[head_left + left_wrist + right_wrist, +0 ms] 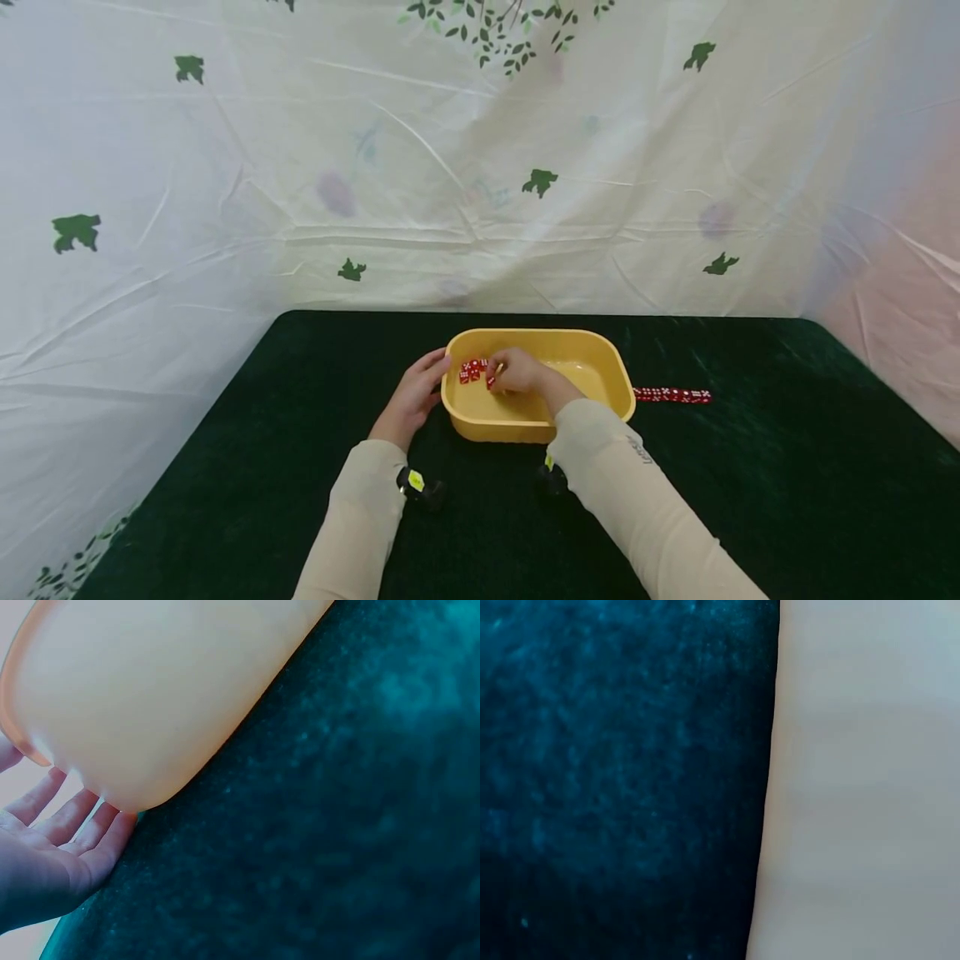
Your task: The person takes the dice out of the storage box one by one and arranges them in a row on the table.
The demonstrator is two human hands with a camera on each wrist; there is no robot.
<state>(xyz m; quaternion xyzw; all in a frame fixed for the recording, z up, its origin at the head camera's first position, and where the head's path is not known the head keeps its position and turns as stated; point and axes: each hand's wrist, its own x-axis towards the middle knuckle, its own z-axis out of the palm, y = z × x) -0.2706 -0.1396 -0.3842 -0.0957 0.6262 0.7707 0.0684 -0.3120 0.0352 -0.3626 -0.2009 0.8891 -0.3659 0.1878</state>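
Note:
A yellow plastic tub (592, 377) stands on the dark green cloth. At its left end my left hand (414, 398) holds it, thumb by the rim and fingertips against the outer wall (112, 712). Inside the tub, my right hand (517, 372) reaches down with bent fingers and pinches a red die (491, 382). Several red dice (470, 372) with white pips sit close together just left of those fingers. Part of that group is hidden behind the right hand. The right wrist view catches only the tub's outer side (862, 787), not the hand.
A straight row of red dice (672, 395) lies on the cloth right of the tub, its near end against the tub wall. Dark green cloth (787, 467) covers the table. A pale, leaf-printed curtain (450, 208) rises behind the table and along both sides.

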